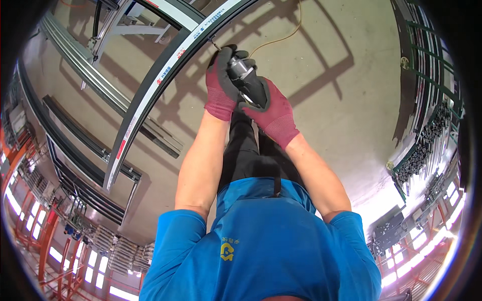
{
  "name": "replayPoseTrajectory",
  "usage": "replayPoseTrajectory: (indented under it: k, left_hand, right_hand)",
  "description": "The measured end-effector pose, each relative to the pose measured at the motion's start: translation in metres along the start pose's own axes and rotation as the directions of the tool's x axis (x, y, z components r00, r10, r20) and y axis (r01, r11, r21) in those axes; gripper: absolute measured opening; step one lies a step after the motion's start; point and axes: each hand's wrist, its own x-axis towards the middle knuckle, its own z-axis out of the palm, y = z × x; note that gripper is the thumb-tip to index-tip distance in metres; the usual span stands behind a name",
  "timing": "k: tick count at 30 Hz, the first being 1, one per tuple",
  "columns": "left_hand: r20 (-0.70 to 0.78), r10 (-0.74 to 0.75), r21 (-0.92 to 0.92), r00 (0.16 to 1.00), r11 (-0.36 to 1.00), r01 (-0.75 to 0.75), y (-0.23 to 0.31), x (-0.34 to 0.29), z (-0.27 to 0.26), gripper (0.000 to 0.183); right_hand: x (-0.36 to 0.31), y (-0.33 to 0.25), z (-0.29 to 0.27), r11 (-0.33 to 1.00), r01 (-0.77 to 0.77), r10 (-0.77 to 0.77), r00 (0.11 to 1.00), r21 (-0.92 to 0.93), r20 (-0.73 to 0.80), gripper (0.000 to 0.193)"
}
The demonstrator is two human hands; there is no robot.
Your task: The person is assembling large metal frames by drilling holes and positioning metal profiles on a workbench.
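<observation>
My left hand (221, 83), in a maroon glove with a dark palm, is closed around the front of a black-and-grey drill (241, 71). My right hand (273, 111), gloved alike, wraps the rear part of the same drill. Its thin bit (215, 44) points up and left, to the inner edge of a long aluminium profile frame (161, 80) with white protective film. The bit's tip seems to meet the frame there, but contact is hard to make out. Most of the drill's grip is hidden by the gloves.
A thin yellow hose (281, 40) curves over the concrete floor (331, 125) beyond the hands. Long metal profiles (80, 60) lie at the left, with more dark frames (75, 130) below them. A green rack (432, 60) holding dark bars stands at the right.
</observation>
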Motion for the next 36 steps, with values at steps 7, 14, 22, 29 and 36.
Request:
replayPoseTrajectory:
  k: [7, 14, 22, 29, 36]
  left_hand:
    - [-0.003, 0.151, -0.125, 0.988, 0.981, -0.151, 0.014, 0.019, -0.014, 0.047]
    - [0.004, 0.131, -0.208, 0.991, 0.970, -0.127, 0.010, 0.019, -0.015, 0.047]
    - [0.119, 0.158, -0.191, 0.980, 0.972, -0.134, 0.006, 0.028, -0.018, 0.035]
    - [0.056, 0.137, -0.218, 0.989, 0.968, -0.122, -0.002, 0.018, -0.008, 0.026]
    - [0.053, 0.175, -0.225, 0.983, 0.961, -0.159, -0.008, 0.021, -0.012, 0.028]
  right_hand:
    - [-0.003, 0.001, 0.003, 0.997, -0.007, 0.007, 1.000, 0.077, -0.004, 0.064]
    - [-0.022, 0.021, 0.000, 0.981, -0.054, 0.046, 0.998, 0.188, 0.050, 0.060]
    - [-0.034, 0.028, -0.018, 0.974, -0.065, 0.056, 0.997, 0.217, 0.046, 0.059]
    - [-0.025, 0.022, -0.032, 0.980, -0.042, 0.029, 0.997, 0.192, 0.069, 0.062]
    - [-0.023, 0.022, -0.034, 0.979, -0.032, 0.009, 0.994, 0.204, 0.111, 0.063]
